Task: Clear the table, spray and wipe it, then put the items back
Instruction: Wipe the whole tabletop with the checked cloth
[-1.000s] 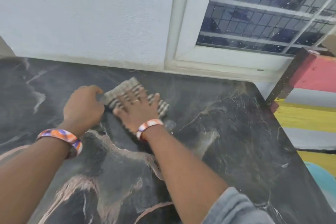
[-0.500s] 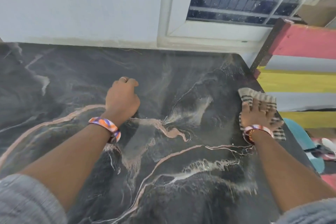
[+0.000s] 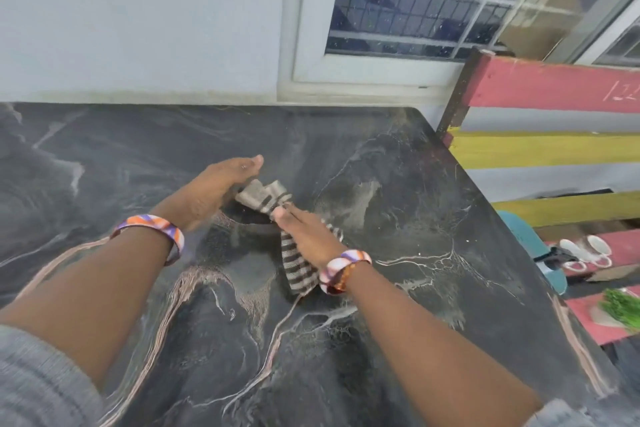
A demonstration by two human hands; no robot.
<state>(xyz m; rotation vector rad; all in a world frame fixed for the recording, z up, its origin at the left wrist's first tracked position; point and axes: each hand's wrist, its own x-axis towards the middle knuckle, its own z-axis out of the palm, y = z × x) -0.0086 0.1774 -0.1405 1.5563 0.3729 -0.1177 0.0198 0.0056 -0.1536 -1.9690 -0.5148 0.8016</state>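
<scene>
left hand (image 3: 221,189) was held flat, fingers straight, just left of the cloth's far end | striped cloth (image 3: 277,218) was bunched mid-table (image 3: 433,218), long axis running near-to-far | right hand (image 3: 304,232) was gripping it, nearer by far

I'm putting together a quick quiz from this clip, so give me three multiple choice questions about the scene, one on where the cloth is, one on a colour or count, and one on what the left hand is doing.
1. Where is the striped cloth?
A. Near the middle of the dark marble table
B. On the windowsill
C. On the floor

2. How many wrists wear a patterned bangle?
A. None
B. One
C. Two

3. What state is the left hand in?
A. Fist around a bottle
B. Open, fingers straight beside the cloth
C. Out of view

Answers: 1 A, the right hand grips it there. 2 C, one shows on each wrist. 3 B, its fingers are extended.
</scene>
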